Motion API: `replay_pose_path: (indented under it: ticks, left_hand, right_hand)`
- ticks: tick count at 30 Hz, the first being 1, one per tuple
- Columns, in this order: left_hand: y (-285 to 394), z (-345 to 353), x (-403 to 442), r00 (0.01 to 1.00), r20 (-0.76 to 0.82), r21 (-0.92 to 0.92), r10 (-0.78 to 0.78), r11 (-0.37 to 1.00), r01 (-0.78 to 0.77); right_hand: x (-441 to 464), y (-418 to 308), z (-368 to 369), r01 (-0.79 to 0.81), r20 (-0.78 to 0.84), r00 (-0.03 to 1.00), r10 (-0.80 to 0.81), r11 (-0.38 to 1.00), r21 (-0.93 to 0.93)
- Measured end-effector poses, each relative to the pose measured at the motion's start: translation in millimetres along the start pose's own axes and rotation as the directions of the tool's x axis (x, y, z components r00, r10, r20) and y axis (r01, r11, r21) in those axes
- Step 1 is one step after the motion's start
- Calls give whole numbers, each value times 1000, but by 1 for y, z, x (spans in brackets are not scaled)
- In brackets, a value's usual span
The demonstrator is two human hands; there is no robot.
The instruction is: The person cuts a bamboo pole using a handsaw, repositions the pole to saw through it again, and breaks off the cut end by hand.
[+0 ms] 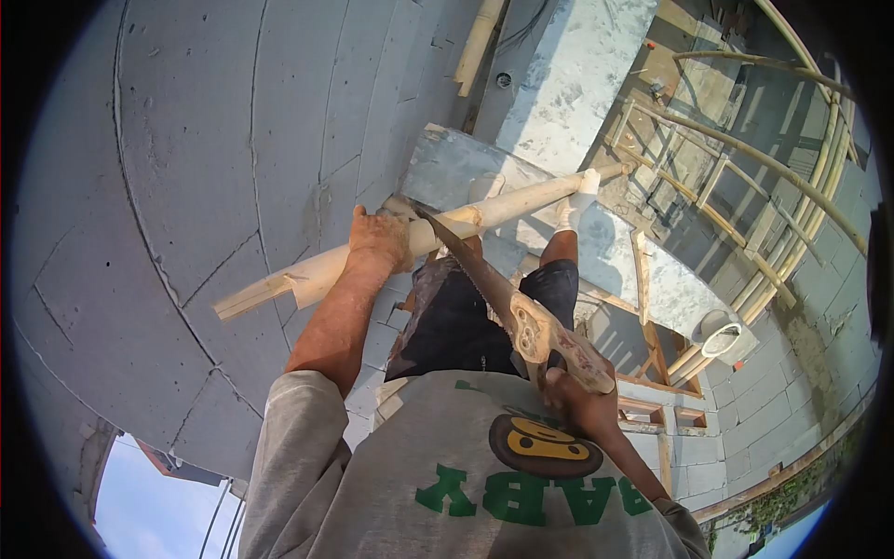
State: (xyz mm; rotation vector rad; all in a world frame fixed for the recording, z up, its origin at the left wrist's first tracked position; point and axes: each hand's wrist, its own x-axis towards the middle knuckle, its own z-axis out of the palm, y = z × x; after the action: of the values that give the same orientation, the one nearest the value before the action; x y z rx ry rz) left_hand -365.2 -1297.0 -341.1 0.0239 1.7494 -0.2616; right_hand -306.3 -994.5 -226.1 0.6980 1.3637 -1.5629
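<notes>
A pale bamboo pole (521, 200) runs slantwise across the middle of the view, its near end split open at the left. My left hand (380, 240) is closed around the pole, just left of the saw. My right hand (570, 399) grips the wooden handle (549, 340) of a hand saw. The saw's dark blade (475, 270) slants up and left, and its far part meets the pole close to my left hand. Whether the teeth have cut into the bamboo cannot be made out. A white boot (579, 200) on my leg is against the pole's farther part.
A grey block wall (205, 140) rises along the left. Below are whitish slabs (577, 74) with an edge dropping to a lower area. Bamboo poles (792, 233) and a wooden ladder-like frame (717, 177) stand at right, near a round white pipe end (721, 337).
</notes>
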Motion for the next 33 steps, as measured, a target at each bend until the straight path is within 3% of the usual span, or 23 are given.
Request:
replay_pose_path:
  ticks: [1,3,5,6,7,9,10,13,14,17,19,20,22,23,25,27,29,32,33]
  left_hand:
    - [1,5,0,1000,-11,14,-4,1000,5]
    - [4,8,-7,1000,4,22,-6,1000,6]
    - [5,-11,-6,1000,10,11,-6,1000,6]
    - [8,-10,-10,1000,9,5,12,1000,-12]
    - [9,0,-19,999,34,-8,30,1000,-30]
    - [0,-9,-5,1000,-26,-25,17,1000,-17]
    - [2,1,-11,999,-6,-19,38,999,-38]
    - [0,3,3,998,-50,2,25,1000,-24]
    - [-1,6,6,998,-58,19,19,1000,-18]
    - [0,9,4,994,-111,28,4,1000,-1]
    - [5,13,-8,994,-104,-6,29,1000,-30]
    - [0,4,-4,991,-129,-27,19,999,-23]
    - [-2,-7,-3,999,-11,-35,38,999,-39]
    - [0,-7,-2,998,51,-49,46,998,-43]
    - [2,8,8,998,-56,12,14,1000,-13]
    - [3,13,6,996,-85,46,10,999,-7]
    - [0,0,-1,997,-77,-1,-14,1000,14]
    - [1,-1,-4,998,-64,-52,23,998,-26]
    - [-9,-20,11,995,-96,-61,-5,998,-1]
  right_hand:
    - [11,-5,6,-126,39,991,124,990,61]
    - [96,21,41,-89,69,994,79,984,156]
    - [96,-4,47,-116,73,992,106,983,140]
    - [89,21,37,-90,104,992,78,988,123]
    - [46,34,32,-81,-4,997,81,994,67]
    - [10,7,1,-72,-48,996,72,997,0]
    - [-20,-21,-13,-179,-13,984,179,984,14]
    - [1,-10,-11,-226,12,974,226,966,128]
    - [35,2,10,-94,55,995,88,989,112]
    - [105,10,44,-75,66,996,64,980,187]
    - [81,23,27,-138,85,989,123,967,215]
    - [49,6,24,-111,38,993,110,993,35]
    - [-6,-19,-4,-202,45,979,198,975,98]
    - [-20,-13,-14,-214,35,977,212,948,237]
    - [-2,-11,-6,-219,-11,976,220,974,56]
    - [67,23,35,-89,42,996,84,988,124]
    - [97,16,54,-60,53,997,51,979,197]
    - [58,19,34,-90,73,994,82,989,119]
    - [33,15,22,-1,10,1000,0,999,44]
